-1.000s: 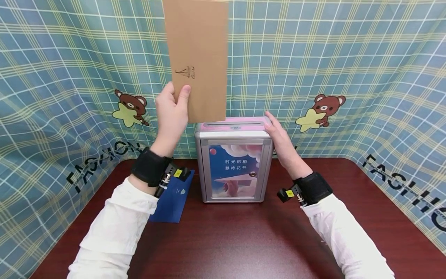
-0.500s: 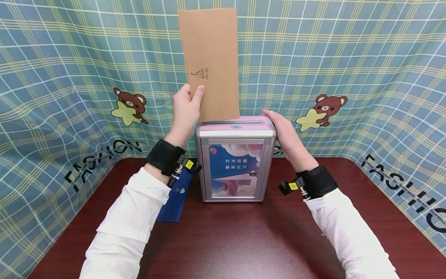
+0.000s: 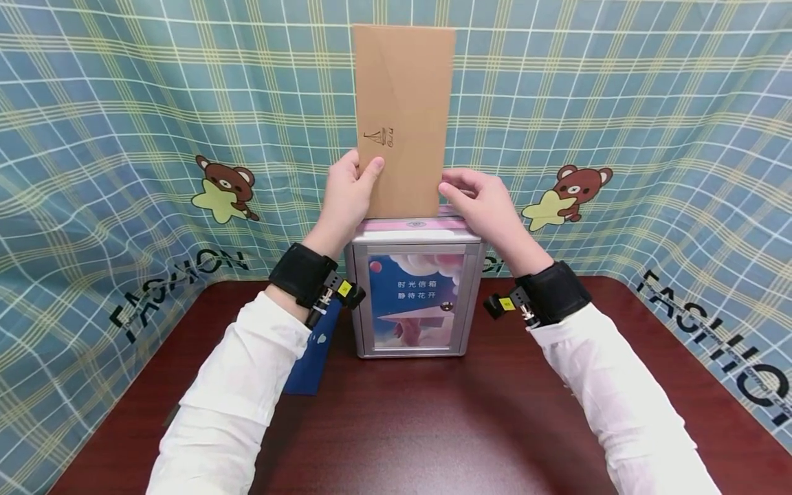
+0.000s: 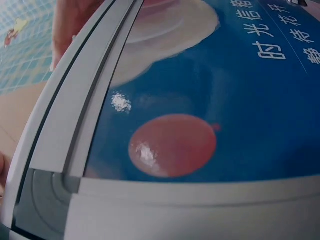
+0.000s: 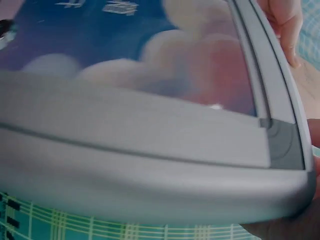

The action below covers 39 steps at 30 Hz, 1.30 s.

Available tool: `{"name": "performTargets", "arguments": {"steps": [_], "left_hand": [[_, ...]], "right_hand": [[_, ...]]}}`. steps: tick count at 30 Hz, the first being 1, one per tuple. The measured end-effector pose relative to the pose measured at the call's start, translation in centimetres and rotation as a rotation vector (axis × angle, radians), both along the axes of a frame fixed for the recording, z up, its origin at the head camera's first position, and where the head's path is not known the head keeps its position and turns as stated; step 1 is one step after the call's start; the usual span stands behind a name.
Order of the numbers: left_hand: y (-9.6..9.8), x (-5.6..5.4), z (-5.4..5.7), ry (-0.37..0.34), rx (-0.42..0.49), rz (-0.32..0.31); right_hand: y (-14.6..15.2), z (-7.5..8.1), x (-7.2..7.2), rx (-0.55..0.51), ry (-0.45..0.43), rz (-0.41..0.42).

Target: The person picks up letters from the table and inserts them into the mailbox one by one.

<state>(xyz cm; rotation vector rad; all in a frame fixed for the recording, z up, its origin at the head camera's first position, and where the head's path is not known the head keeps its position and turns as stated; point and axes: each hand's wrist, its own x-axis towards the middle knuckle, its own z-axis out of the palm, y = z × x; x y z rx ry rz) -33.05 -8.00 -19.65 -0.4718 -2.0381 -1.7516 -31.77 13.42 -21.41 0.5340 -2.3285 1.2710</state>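
Note:
A brown kraft envelope (image 3: 405,103) with a small sailing-ship drawing stands upright over a silver-framed letter box (image 3: 361,302). Its lower edge is right at the slot in the pink top, which it partly covers. My left hand (image 3: 348,196) grips the envelope low on its left edge, thumb in front. At the lower right edge, my right hand (image 3: 485,199) pinches it between thumb and fingers, close above the box's top corner. Both wrist views are filled mostly by the box's front panel (image 4: 240,120), with a bit of envelope (image 5: 306,85) at the side.
A dark blue envelope (image 3: 314,364) lies on the table (image 3: 396,426) left of the box, partly hidden by my left forearm. Behind and at both sides hangs a checked curtain (image 3: 284,89) with bear prints.
My left hand has carried the brown envelope right and down over the box. My right hand has left the box's top right corner and moved inward onto the envelope's edge.

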Motion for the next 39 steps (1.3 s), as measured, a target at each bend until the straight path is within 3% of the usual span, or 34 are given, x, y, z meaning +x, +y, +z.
{"name": "performTargets", "arguments": {"steps": [8, 18, 22, 27, 30, 34, 39], "left_hand": [[-0.2, 0.0, -0.1, 0.030, -0.063, -0.045], [-0.4, -0.1, 0.1, 0.078, -0.090, -0.036], [-0.6, 0.0, 0.0, 0.067, -0.118, -0.051], [-1.3, -0.1, -0.4, 0.011, -0.181, -0.087], [-1.6, -0.2, -0.4, -0.001, -0.174, -0.112], [-1.7, -0.2, 0.4, 0.055, -0.122, -0.116], [-2.0, 0.9, 2.2, 0.218, -0.080, -0.100]], "right_hand": [[-0.9, 0.5, -0.4, 0.023, 0.104, -0.059], [-1.2, 0.4, -0.3, -0.010, 0.174, -0.117], [-1.1, 0.4, -0.4, 0.018, 0.154, -0.129], [-0.7, 0.0, -0.3, 0.111, 0.066, -0.126], [-0.5, -0.4, -0.3, 0.134, 0.036, -0.117], [-0.6, -0.7, 0.0, 0.175, 0.022, -0.112], [-0.7, -0.8, 0.2, 0.209, 0.020, -0.100]]}}
